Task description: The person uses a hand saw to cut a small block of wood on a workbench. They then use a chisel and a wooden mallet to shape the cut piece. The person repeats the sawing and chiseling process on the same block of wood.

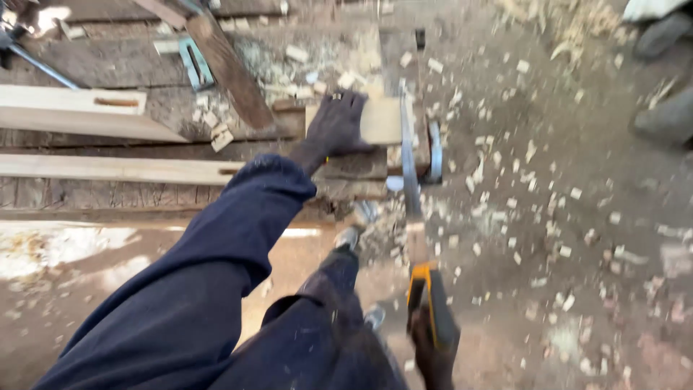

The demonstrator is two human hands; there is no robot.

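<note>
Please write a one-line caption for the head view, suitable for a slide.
Left hand presses a pale board on the workbench; right hand grips a handsaw.

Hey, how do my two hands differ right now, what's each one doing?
The left hand lies flat and spread on the pale wood block, pinning it to the workbench; the right hand is wrapped around the handsaw at its yellow and black handle. The left hand is stretched far forward; the right hand stays close to the body, low in the picture. Both are bare.
</note>
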